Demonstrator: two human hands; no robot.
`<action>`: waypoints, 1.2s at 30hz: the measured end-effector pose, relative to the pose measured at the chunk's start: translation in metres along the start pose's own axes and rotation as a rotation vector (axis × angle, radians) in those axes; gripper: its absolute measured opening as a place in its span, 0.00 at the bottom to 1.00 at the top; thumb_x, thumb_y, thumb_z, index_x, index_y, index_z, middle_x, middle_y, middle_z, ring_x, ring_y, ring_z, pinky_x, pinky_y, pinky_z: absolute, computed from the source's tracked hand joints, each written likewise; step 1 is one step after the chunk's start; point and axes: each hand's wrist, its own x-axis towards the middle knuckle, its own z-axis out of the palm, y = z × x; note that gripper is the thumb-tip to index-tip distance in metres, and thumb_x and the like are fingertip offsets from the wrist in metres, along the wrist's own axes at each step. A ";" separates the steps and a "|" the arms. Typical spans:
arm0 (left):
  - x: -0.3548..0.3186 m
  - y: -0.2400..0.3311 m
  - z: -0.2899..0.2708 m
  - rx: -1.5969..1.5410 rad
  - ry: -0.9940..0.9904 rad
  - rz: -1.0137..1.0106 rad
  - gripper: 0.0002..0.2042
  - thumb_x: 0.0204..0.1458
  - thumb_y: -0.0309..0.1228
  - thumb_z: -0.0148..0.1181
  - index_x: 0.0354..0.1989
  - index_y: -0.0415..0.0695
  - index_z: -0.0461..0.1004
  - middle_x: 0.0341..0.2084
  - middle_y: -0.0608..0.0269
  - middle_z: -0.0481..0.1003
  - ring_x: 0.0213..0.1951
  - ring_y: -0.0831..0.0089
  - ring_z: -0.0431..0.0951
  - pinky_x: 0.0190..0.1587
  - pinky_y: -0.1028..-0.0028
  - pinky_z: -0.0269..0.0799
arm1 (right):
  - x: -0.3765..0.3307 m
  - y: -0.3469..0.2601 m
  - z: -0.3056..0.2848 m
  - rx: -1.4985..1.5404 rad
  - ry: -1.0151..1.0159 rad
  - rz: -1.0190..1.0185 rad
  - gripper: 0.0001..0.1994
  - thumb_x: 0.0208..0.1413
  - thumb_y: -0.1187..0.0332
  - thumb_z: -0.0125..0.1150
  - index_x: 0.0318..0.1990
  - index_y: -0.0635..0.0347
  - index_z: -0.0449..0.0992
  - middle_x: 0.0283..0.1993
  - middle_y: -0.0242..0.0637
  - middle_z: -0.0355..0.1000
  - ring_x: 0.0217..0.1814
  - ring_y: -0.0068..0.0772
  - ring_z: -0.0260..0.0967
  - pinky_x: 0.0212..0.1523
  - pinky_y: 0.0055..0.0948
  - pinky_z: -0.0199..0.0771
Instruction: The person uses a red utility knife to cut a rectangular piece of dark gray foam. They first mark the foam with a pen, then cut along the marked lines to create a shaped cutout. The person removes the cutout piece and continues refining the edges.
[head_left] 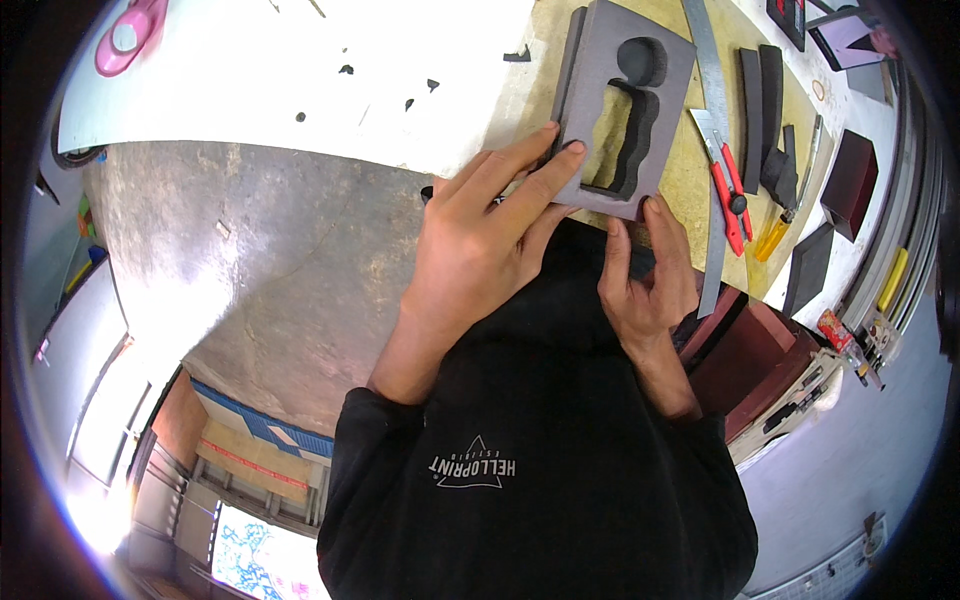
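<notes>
A grey foam block (pixel 600 75) lies tilted at the table's near edge, its face toward me. A round recess and a long wavy-edged opening are cut into it, with yellow showing through the opening. My left hand (pixel 478 220) grips its left side, two fingers stretched along the edge and the thumb at the lower edge. Thumb and fingers of my right hand (pixel 652 285) press on the bottom right corner. Just right of the block, a red utility knife (pixel 728 195) with its blade out lies across a steel ruler (pixel 709 60).
Under these lies a yellow board (pixel 728 75) on the white table (pixel 250 80). Black foam strips (pixel 770 95) and a yellow-handled tool (pixel 772 240) lie farther right, near a dark red box (pixel 850 185). Small black scraps (pixel 433 85) and a pink object (pixel 110 55) are on the left.
</notes>
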 end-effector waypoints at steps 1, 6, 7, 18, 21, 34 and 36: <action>0.000 0.000 0.000 -0.014 0.006 0.001 0.26 0.40 0.20 0.77 0.53 0.44 0.83 0.52 0.49 0.81 0.48 0.56 0.84 0.48 0.66 0.82 | 0.001 -0.001 0.000 -0.005 -0.002 0.005 0.19 0.50 0.83 0.73 0.51 0.78 0.78 0.49 0.65 0.79 0.48 0.58 0.81 0.48 0.40 0.83; 0.002 0.002 0.001 -0.028 -0.001 -0.012 0.26 0.39 0.20 0.77 0.52 0.43 0.83 0.51 0.48 0.81 0.50 0.56 0.84 0.49 0.66 0.82 | 0.003 -0.003 -0.003 -0.013 -0.026 0.028 0.19 0.51 0.83 0.72 0.51 0.78 0.78 0.51 0.65 0.78 0.49 0.58 0.81 0.48 0.41 0.82; 0.002 0.003 0.001 -0.027 -0.003 -0.014 0.26 0.39 0.20 0.77 0.52 0.43 0.83 0.51 0.48 0.81 0.50 0.56 0.84 0.49 0.66 0.82 | 0.003 -0.002 -0.003 -0.015 -0.036 0.022 0.19 0.51 0.82 0.72 0.51 0.78 0.78 0.51 0.65 0.78 0.48 0.57 0.81 0.48 0.41 0.82; 0.001 -0.002 0.003 0.000 0.019 0.039 0.26 0.40 0.21 0.76 0.53 0.43 0.83 0.51 0.50 0.80 0.43 0.59 0.84 0.45 0.67 0.81 | 0.003 0.000 -0.004 0.004 -0.049 0.018 0.21 0.53 0.82 0.71 0.55 0.77 0.77 0.51 0.60 0.79 0.52 0.55 0.81 0.51 0.40 0.81; 0.001 -0.004 0.004 0.005 0.032 0.062 0.26 0.40 0.21 0.76 0.53 0.45 0.83 0.51 0.52 0.80 0.40 0.61 0.84 0.42 0.67 0.81 | 0.003 0.001 -0.004 0.016 -0.043 0.018 0.21 0.53 0.82 0.71 0.55 0.77 0.77 0.51 0.60 0.79 0.52 0.55 0.81 0.51 0.40 0.82; 0.002 0.001 0.003 0.018 0.022 0.033 0.25 0.38 0.19 0.78 0.51 0.40 0.84 0.51 0.47 0.82 0.48 0.56 0.85 0.50 0.66 0.81 | 0.004 0.000 -0.004 0.042 -0.028 0.029 0.20 0.50 0.83 0.73 0.52 0.77 0.78 0.51 0.64 0.79 0.48 0.56 0.81 0.47 0.39 0.82; 0.001 0.001 0.004 0.023 0.029 0.040 0.25 0.38 0.19 0.78 0.51 0.40 0.84 0.50 0.47 0.82 0.48 0.56 0.85 0.49 0.66 0.81 | 0.005 0.000 -0.003 0.050 -0.027 0.038 0.20 0.50 0.83 0.73 0.52 0.77 0.79 0.50 0.64 0.79 0.47 0.56 0.81 0.47 0.39 0.82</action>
